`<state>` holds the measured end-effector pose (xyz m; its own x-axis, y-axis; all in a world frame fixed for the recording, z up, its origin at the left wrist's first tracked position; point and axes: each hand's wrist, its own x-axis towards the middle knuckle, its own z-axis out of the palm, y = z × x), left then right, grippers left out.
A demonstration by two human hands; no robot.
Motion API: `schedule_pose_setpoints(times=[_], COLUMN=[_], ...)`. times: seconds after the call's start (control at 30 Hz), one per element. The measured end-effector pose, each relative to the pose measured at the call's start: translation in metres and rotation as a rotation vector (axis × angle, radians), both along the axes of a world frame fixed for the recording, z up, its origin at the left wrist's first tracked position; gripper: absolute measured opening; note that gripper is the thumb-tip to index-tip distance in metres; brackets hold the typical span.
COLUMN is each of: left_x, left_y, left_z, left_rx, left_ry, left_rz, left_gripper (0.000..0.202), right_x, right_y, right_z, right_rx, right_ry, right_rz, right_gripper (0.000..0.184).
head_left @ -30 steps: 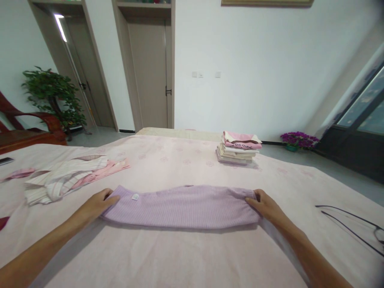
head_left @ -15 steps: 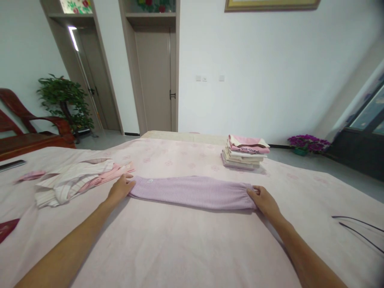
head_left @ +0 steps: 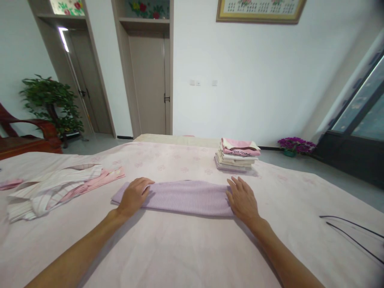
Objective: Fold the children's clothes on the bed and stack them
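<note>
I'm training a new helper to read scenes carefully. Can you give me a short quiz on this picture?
1. True or false: the left hand and the right hand both rest flat on the purple garment.
2. Where is the stack of folded clothes? A) beyond the right hand B) under the left hand C) on the floor
3. What lies on the bed left of the left hand?
Key: 1 true; 2 A; 3 loose striped clothes.

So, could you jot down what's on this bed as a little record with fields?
Left hand: palm down on the left end of the folded purple knit garment
Right hand: flat, fingers spread, on its right end
Surface: pink bedsheet
Behind right hand: stack of folded clothes
Left of garment: loose striped clothes
Far right: black cord
</note>
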<state>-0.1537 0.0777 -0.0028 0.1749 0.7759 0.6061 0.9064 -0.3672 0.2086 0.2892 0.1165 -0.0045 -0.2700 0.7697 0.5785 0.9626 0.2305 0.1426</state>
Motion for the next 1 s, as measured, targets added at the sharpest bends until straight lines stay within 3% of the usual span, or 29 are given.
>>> schedule_pose_setpoints(times=[0.1,0.2,0.33,0.53,0.67,0.77,0.87,1.0], left_x=[0.053,0.099,0.136,0.154,0.158,0.161,0.165,0.168], left_y=[0.021,0.047,0.074,0.070,0.065,0.076,0.093,0.108], left_z=[0.013,0.022,0.021,0.013,0.014,0.014,0.016,0.021], left_rx=[-0.081,-0.205,-0.323,-0.374,-0.501,-0.641,-0.761,-0.910], left_ry=[-0.050,0.003,0.069,0.104,0.021,-0.054,-0.100,-0.243], left_rz=[-0.103,-0.119,-0.087,-0.095,-0.110,-0.043,0.023,-0.007], left_gripper=[0.026,0.031,0.028,0.020,0.031,0.041,0.038,0.035], right_x=[-0.001,0.003,0.007,0.005,0.003,0.002,0.002,0.002], right_y=[0.001,0.000,-0.001,-0.003,-0.004,-0.005,-0.005,-0.006], right_z=[-0.016,-0.027,-0.031,-0.028,-0.027,-0.026,-0.025,-0.025], right_rx=[-0.059,-0.111,-0.134,-0.160,-0.171,-0.183,-0.180,-0.187], right_ry=[-0.059,-0.070,-0.054,-0.008,0.027,0.041,0.047,0.055], right_rz=[0.010,0.001,-0.013,-0.019,-0.025,-0.025,-0.028,-0.020], right_gripper=[0.047,0.050,0.052,0.050,0.047,0.045,0.044,0.044])
